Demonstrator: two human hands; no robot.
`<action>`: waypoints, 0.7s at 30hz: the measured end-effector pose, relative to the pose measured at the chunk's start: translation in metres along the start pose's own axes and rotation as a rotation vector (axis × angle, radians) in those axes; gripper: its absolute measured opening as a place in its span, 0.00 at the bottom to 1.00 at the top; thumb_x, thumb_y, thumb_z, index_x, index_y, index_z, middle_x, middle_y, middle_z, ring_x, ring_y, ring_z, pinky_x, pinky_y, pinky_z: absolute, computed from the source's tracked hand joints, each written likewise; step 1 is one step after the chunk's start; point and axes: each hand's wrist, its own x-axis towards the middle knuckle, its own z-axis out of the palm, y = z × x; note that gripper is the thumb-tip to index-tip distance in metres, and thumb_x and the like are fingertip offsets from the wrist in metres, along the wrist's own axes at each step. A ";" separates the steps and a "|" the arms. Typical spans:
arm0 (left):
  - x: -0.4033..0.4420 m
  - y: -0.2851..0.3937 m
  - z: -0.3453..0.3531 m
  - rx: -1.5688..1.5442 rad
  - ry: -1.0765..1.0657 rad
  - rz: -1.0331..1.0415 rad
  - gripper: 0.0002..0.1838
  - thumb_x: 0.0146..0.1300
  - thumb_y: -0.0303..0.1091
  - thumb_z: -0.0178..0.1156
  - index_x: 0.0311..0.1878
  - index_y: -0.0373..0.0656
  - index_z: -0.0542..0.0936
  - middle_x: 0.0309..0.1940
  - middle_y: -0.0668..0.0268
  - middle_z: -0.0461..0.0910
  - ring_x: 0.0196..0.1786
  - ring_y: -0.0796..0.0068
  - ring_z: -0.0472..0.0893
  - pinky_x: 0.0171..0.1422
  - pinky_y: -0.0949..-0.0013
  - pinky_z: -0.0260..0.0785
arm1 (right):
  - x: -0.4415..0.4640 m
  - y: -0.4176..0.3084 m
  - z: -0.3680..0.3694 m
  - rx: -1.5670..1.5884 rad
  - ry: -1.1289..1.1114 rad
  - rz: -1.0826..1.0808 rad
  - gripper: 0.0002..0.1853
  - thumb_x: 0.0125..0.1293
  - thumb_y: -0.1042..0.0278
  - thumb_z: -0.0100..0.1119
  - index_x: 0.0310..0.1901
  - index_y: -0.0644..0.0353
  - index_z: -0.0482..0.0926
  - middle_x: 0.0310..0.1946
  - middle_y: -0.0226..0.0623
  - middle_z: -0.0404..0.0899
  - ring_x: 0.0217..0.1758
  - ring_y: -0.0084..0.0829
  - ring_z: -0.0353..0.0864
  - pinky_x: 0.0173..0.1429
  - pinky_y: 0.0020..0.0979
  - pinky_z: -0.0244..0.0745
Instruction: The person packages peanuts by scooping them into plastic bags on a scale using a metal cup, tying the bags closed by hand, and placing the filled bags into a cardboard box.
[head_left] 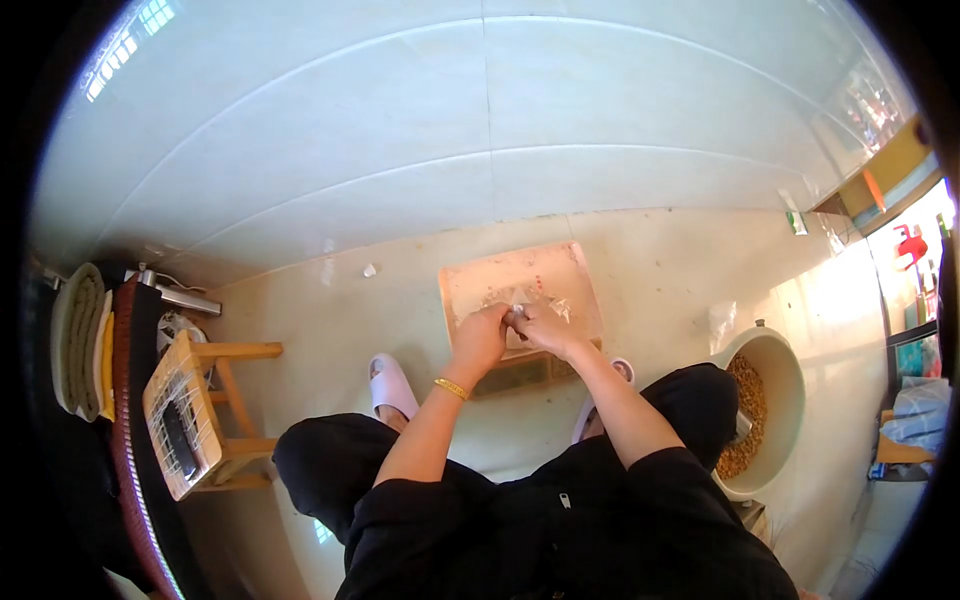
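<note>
Both hands meet over a shallow orange-pink tray (pixel 470 280) on the floor between my feet. My left hand (pixel 482 332), below a gold bracelet at the wrist, has its fingers closed. My right hand (pixel 543 328) touches it, fingers bent together. Something small and whitish shows at the fingertips, too small to name. Clear, crinkled plastic-like material (pixel 560 308) lies in the tray beside my right hand. A brownish block or box (pixel 510 375) is under the tray's near edge.
At the left stands a wooden stool (pixel 235 455) with a dark phone-like object (pixel 181 438) on it. To the right, a pale bucket (pixel 785 400) holds brown grain-like pieces (pixel 745 440). A tiled wall (pixel 400 110) rises ahead. A small white scrap (pixel 370 270) lies on the floor.
</note>
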 end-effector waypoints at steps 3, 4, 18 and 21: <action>0.004 -0.003 0.002 -0.030 0.001 -0.058 0.08 0.57 0.25 0.55 0.40 0.42 0.80 0.30 0.54 0.81 0.35 0.52 0.80 0.40 0.56 0.73 | -0.004 -0.009 -0.002 0.065 -0.003 -0.002 0.18 0.70 0.57 0.47 0.33 0.64 0.77 0.23 0.35 0.76 0.27 0.25 0.74 0.34 0.30 0.69; 0.005 -0.006 0.004 0.016 0.072 -0.079 0.08 0.56 0.25 0.56 0.39 0.41 0.80 0.29 0.56 0.82 0.34 0.54 0.81 0.40 0.58 0.73 | -0.006 -0.012 -0.003 0.174 0.023 -0.017 0.17 0.70 0.58 0.49 0.34 0.64 0.78 0.24 0.36 0.78 0.28 0.26 0.75 0.35 0.32 0.71; 0.011 -0.014 0.029 -0.210 0.139 0.173 0.14 0.52 0.28 0.61 0.44 0.40 0.79 0.36 0.56 0.82 0.41 0.56 0.82 0.47 0.63 0.73 | -0.004 -0.009 -0.017 0.464 0.096 0.131 0.08 0.67 0.69 0.53 0.33 0.63 0.80 0.28 0.30 0.78 0.34 0.22 0.73 0.43 0.26 0.68; 0.011 -0.013 0.038 -0.316 -0.024 -0.112 0.12 0.53 0.28 0.60 0.42 0.39 0.80 0.35 0.51 0.81 0.41 0.51 0.81 0.46 0.60 0.72 | -0.010 -0.010 -0.019 0.345 0.102 0.147 0.05 0.63 0.71 0.57 0.33 0.62 0.80 0.29 0.30 0.79 0.34 0.23 0.74 0.43 0.27 0.69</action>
